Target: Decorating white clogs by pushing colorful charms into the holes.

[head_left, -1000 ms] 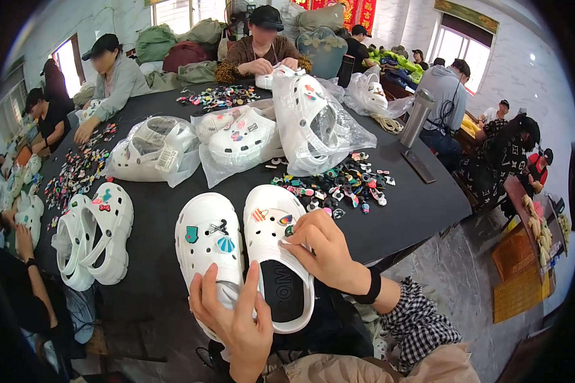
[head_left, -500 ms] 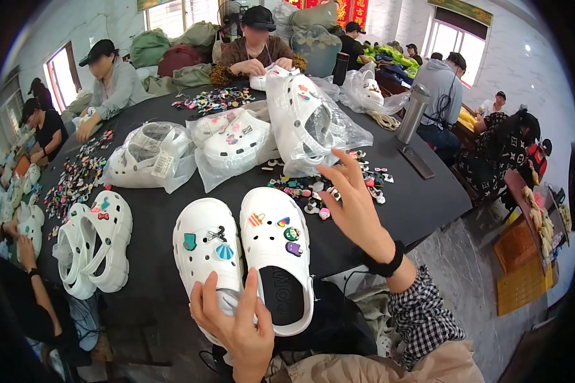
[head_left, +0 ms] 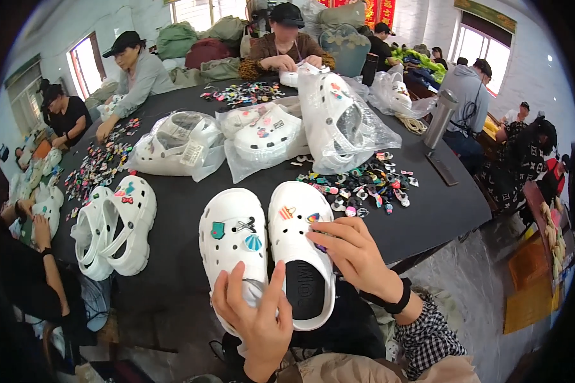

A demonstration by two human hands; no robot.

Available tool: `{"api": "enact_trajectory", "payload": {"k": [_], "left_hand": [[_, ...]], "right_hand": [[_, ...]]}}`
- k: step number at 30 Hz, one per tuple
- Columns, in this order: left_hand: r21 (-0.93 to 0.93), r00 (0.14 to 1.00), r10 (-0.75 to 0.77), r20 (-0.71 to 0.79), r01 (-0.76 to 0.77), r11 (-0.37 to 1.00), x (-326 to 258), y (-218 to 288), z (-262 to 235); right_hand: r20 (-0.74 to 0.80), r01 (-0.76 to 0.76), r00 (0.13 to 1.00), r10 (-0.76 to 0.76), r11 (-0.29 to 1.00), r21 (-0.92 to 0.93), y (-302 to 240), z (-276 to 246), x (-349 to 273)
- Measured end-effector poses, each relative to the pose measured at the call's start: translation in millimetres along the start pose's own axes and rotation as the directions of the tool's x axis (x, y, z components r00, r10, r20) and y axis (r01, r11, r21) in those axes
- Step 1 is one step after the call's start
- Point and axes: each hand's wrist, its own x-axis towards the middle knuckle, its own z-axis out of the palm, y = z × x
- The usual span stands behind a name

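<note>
Two white clogs stand side by side at the table's near edge, toes pointing away. Over the back of the left clog (head_left: 233, 214) my left hand (head_left: 259, 322) is closed, its spread fingers gripping around the foot opening. Teal, black and blue charms decorate that clog's toe. My right hand (head_left: 358, 258) bends over the right clog (head_left: 292, 237), fingertips pressed together on the shoe charms at its right side. A purple charm (head_left: 320, 247) peeks out beneath them; the green one is hidden. A basket-shaped charm (head_left: 287, 212) and a rainbow-coloured charm (head_left: 314, 217) remain visible.
Bagged white clogs (head_left: 262, 137) lie across the black table (head_left: 191, 198), with loose charms (head_left: 364, 185) behind my right hand. Another decorated pair (head_left: 131, 223) stands left. A steel flask (head_left: 441, 118) and a phone (head_left: 442, 167) are right. Co-workers sit around the table.
My right hand has come down from above the loose charms onto the right clog's charms, its fingers closing together. The left hand keeps its grip. The whole view has shifted slightly.
</note>
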Motion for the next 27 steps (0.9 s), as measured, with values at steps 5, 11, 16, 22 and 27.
{"api": "enact_trajectory", "payload": {"k": [5,11,16,22,27], "left_hand": [[-0.011,0.999,0.041,0.012,-0.041,0.999,0.7,-3.2,-4.5],[-0.026,1.0,0.018,0.025,-0.017,1.0,7.8,7.3,-9.1],[0.033,0.997,0.046,0.065,-0.048,0.998,10.4,11.8,-7.2],[0.095,0.999,0.043,-0.011,-0.041,0.995,6.8,8.4,1.8],[0.067,0.998,0.061,0.005,-0.062,0.996,6.8,8.7,0.2]], "right_hand": [[-0.01,0.0,1.0,0.0,0.999,0.039,-1.4,0.2,-0.2],[0.024,0.031,0.999,-0.032,0.998,0.046,0.8,-1.5,-0.1],[0.012,0.044,0.999,-0.045,0.992,0.119,5.1,-4.1,-1.1],[0.015,0.072,0.997,-0.079,0.96,0.271,14.0,-13.1,-0.1],[-0.094,0.116,0.99,-0.102,0.982,0.15,4.9,-2.5,-2.5]]}}
